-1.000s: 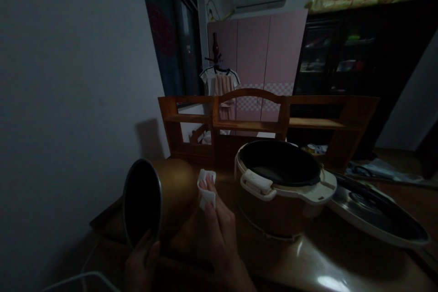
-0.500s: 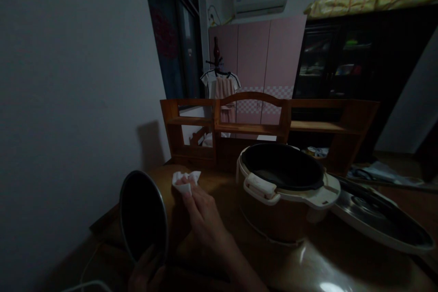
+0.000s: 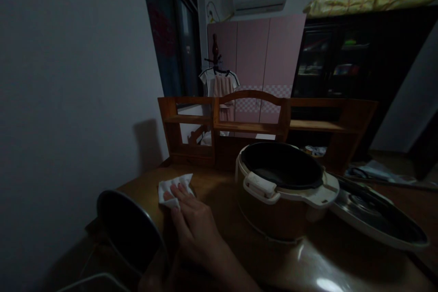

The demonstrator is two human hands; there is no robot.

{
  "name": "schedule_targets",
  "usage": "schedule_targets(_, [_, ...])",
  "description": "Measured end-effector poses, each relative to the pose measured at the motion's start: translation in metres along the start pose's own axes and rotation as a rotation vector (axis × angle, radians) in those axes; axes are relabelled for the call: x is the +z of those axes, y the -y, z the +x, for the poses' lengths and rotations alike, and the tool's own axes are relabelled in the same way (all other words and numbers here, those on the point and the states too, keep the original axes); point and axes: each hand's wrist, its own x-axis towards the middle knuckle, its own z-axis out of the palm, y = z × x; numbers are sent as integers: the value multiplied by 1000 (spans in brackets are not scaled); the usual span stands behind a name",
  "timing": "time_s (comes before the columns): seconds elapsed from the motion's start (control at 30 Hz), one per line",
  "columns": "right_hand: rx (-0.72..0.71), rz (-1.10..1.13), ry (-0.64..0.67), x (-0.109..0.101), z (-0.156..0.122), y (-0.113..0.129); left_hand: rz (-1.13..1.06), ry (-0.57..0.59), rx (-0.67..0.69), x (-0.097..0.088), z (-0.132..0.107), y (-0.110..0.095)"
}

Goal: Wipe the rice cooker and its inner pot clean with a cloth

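Note:
My right hand (image 3: 195, 219) is at the wooden table (image 3: 219, 196), its fingers laid over a white tissue (image 3: 167, 187) that it presses on the tabletop. My left hand (image 3: 157, 271), partly hidden in shadow, grips the lower rim of a round dark pot (image 3: 130, 228) with a silvery edge. The pot is tilted on its side, its dark mouth facing me. To the right of my hands stands a white electric pressure cooker (image 3: 262, 187), uncovered, with a black inner pot (image 3: 284, 164) inside.
The cooker's lid (image 3: 372, 214) leans open on the right side. A low wooden shelf (image 3: 253, 126) runs along the table's back edge. The white wall (image 3: 85, 100) is close on the left. A pale cord (image 3: 92, 278) lies at the lower left.
My right hand has slid the tissue a little left and nearer to me, and its fingers have flattened over it. The pot in my left hand has tipped further to the left and sunk lower.

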Motion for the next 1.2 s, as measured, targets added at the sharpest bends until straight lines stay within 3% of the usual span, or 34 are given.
schedule_targets(0.13, [23,-4,-10,-2,-5,-2,63,-51,-144,11,8,-19])
schedule_targets(0.27, [58,-8,-81,-6,-14,-15,54,-91,-56,15,17,-27])
schedule_targets(0.4, [104,5,-147,-12,-29,-24,27,-55,62,10,19,-26])
schedule_targets(0.6, [117,25,-140,-21,-57,-22,124,-7,-60,3,17,-27])
schedule_targets(0.67, [123,56,-163,-28,-62,-21,157,13,-43,1,18,-20])
schedule_targets(0.77, [150,90,-251,-42,-58,-23,187,69,107,-7,22,-2])
schedule_targets(0.83, [158,94,-291,-50,-48,-24,223,91,298,-13,26,10])
schedule_targets(0.97, [124,129,-316,-56,-20,-28,245,105,609,-20,35,15])
schedule_targets(1.1, [120,211,-241,-48,-7,-32,233,92,720,-20,41,6])
schedule_targets(1.2, [158,286,-230,-44,-11,-33,127,134,661,-23,43,-1])
